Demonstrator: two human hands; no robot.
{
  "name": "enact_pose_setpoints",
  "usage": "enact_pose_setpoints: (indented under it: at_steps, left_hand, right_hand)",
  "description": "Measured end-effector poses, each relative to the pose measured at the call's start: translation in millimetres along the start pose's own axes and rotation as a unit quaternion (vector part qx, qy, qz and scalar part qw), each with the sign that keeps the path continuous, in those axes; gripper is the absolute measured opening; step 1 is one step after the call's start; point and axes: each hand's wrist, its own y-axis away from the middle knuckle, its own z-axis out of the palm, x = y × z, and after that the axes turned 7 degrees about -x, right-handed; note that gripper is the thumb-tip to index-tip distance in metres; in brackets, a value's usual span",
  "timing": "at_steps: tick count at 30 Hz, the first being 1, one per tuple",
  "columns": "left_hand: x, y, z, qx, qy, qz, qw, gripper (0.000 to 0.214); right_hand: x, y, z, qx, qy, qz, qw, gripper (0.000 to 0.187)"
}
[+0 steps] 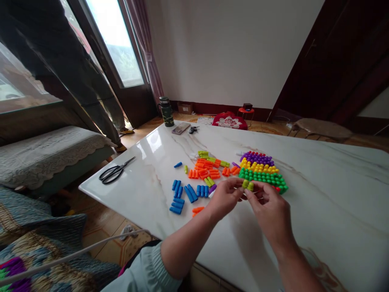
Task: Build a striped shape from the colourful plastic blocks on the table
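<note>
Between my fingertips I hold a pair of small yellow-green plastic caps (248, 185) side by side, above the table. My left hand (226, 196) pinches them from the left, and my right hand (269, 202) grips them from the right; the lower part of the caps is hidden. Just behind my right hand lie rows of green caps (261, 177), with yellow caps (258, 166) and purple caps (257, 158) beyond. Left of my hands are loose orange caps (204, 164), blue caps (191, 194) and a few more yellow-green caps (209, 181).
Black-handled scissors (114, 172) lie near the left edge of the white marbled table (322, 182). At the far corner stand a camouflage flask (166, 111), a phone (180, 128) and keys (193, 129). A person's legs (75, 69) show beside a cloth-covered bench (51, 150).
</note>
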Motion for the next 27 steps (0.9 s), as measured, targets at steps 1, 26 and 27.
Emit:
enact_pose_setpoints:
  at_steps: [1,26,27]
  left_hand:
    - [0.0,-0.2,-0.2,0.001,0.0,0.0,1.0,0.034]
    - [-0.1,-0.1,-0.4,-0.002,-0.01,-0.001,1.0,0.029]
    - [0.7,0.1,0.1,-0.002,-0.012,-0.003,1.0,0.03]
  right_hand:
    - [-0.6,-0.1,-0.2,0.001,0.001,-0.004,1.0,0.026]
    - [-0.4,0.0,-0.6,-0.007,-0.01,-0.006,1.0,0.024]
    - [-1.0,0.2,-0.9,-0.009,-0.015,-0.003,1.0,0.024]
